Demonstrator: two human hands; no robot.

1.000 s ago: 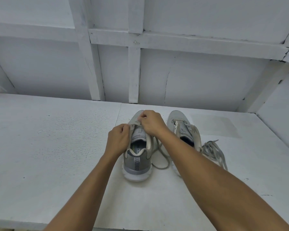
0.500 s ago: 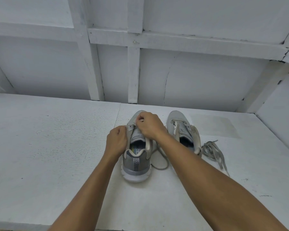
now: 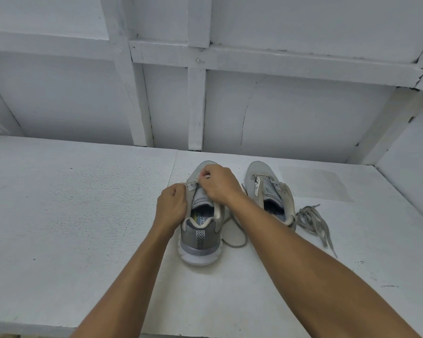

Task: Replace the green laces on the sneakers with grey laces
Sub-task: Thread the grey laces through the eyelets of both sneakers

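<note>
Our left hand (image 3: 172, 206) is curled at the outer eyelet row of the left sneaker (image 3: 198, 236). Its fingertips pinch a short, taut stretch of lace (image 3: 193, 183). That stretch crosses to our right hand (image 3: 217, 184), which is also closed in a pinch on it, above the tongue near the toe. The sneaker stands heel toward us on the white table (image 3: 71, 215).

To thread well, we judge the 2 hands should hold the strand flat and untwisted and feed the tip squarely through 1 eyelet at a time. Both sides should be drawn even before we move up, and the slack looped between the 2 sneakers should stay out from under the sole.

Further right stands the right sneaker (image 3: 269, 189), with the loose laces (image 3: 311, 219) bundled against its heel side.

Our fingers cover the eyelets being worked, so we cannot tell which hole the tip is in. Nor can we tell which lace is grey and which faded green — everything reads pale.
</note>
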